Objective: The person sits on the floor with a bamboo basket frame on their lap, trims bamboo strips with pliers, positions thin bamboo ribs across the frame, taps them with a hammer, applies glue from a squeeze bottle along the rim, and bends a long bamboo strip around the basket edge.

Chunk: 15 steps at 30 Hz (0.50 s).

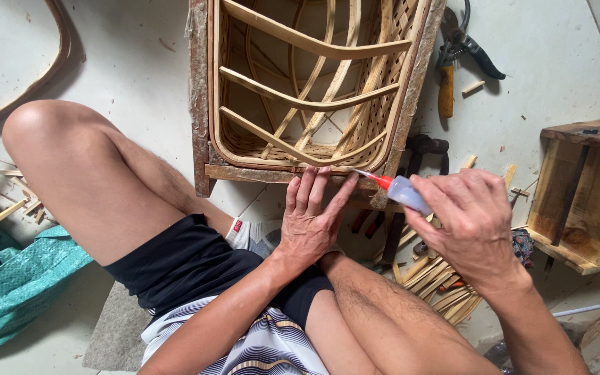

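Left hand: my left hand (308, 221) lay flat, fingers stretched out and together, their tips pressed on the near edge of the wooden frame (199, 97); it gripped nothing.
Right hand: my right hand (468, 219) was closed around a small glue bottle (405, 194), fingers curled tight on its clear body.
Glue bottle: its red nozzle pointed left, the tip touching the near rim of the bamboo basket (300, 97), just beside my left fingertips.
Basket: it sat inside the wooden frame on the tiled floor (557, 62), bent ribs crossing its woven wall.
Floor, far right: pruning shears (456, 48) lay just beside the frame.
Floor, right edge: a wooden box (581, 198) stood well apart.
Floor, near my right wrist: bamboo strips (439, 281) lay heaped.
Floor, left edge: a green woven sack (15, 292).
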### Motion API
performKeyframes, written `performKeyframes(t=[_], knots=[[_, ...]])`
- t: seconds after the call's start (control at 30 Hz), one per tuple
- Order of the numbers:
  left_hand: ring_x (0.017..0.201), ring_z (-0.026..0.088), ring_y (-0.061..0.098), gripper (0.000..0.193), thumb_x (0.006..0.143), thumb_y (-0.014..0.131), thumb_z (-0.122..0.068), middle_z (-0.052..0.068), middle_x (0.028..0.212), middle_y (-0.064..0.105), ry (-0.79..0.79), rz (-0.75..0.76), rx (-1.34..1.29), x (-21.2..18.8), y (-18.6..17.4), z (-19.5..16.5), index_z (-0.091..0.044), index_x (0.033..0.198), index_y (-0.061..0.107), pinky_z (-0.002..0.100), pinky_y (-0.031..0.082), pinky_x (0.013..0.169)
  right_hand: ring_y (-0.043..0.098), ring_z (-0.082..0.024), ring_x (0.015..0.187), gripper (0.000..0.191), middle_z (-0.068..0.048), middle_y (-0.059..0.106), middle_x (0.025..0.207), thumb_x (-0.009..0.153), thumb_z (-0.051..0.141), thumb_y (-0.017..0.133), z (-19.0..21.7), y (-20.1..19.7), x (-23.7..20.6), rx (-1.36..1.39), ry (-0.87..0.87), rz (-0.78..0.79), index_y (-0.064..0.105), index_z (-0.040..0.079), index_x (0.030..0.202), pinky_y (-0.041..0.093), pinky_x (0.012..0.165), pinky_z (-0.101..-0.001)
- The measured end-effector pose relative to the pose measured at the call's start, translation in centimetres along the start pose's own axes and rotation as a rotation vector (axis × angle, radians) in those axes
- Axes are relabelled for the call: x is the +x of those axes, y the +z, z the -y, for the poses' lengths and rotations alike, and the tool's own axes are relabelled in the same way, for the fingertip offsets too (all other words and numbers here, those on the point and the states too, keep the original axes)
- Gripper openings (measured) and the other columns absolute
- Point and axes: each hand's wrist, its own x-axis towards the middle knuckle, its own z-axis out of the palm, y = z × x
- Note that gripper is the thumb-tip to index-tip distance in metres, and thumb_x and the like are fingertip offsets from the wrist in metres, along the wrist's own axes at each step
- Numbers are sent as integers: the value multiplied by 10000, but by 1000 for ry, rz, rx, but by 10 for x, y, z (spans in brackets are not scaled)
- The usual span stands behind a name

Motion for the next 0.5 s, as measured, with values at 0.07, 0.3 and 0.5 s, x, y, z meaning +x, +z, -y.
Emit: performKeyframes(t=[0.07,0.3,0.5], knots=[[1559,325,242,684,951,717,-177,145,1629,338,6,8,1,1,-2,0,-280,1584,481,464,159,1299,625,-219,980,441,-49,721,1056,820,281,863,-5,-3,-1,-1,28,11,740,74,1189,440,1008,-428],[1547,343,237,698,941,709,-186,163,1624,326,12,35,-4,1,-4,-1,-275,1588,465,487,149,1284,622,-240,999,454,-45,702,1032,800,252,867,-13,-8,2,46,12,1,734,79,1199,428,1058,-440],[1565,343,209,679,973,688,-197,170,1650,294,22,36,20,0,-3,0,-278,1603,446,485,141,1289,635,-227,995,486,-42,710,1035,768,261,871,-9,-5,11,8,-41,43,728,78,1195,424,1052,-457]])
